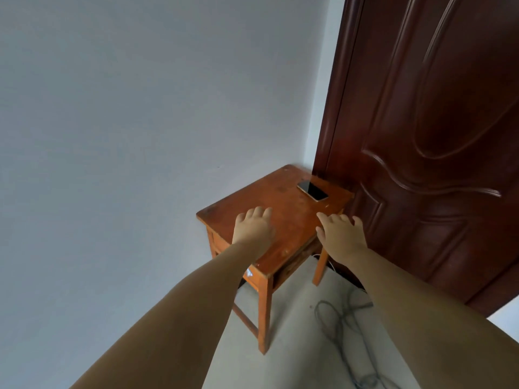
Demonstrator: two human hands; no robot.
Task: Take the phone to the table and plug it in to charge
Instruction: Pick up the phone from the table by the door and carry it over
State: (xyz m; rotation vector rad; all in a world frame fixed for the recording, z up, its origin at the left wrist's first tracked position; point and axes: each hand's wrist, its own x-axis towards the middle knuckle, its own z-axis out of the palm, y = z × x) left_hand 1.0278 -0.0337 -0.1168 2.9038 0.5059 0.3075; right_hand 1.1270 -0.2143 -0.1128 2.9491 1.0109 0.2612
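A phone [313, 190] with a dark screen and a light rim lies flat on the far right part of a small orange-brown wooden table [283, 209]. My left hand [252, 228] hovers over the near left part of the tabletop, fingers apart, holding nothing. My right hand [339, 234] reaches over the table's near right edge, fingers spread and empty. Both hands are short of the phone and apart from it. A thin white cable [330, 263] shows under the table near its right leg.
The table stands in a corner between a pale wall [140, 122] and a dark red-brown panelled door [435, 136]. Grey cords [345, 327] lie looped on the light floor in front of the door.
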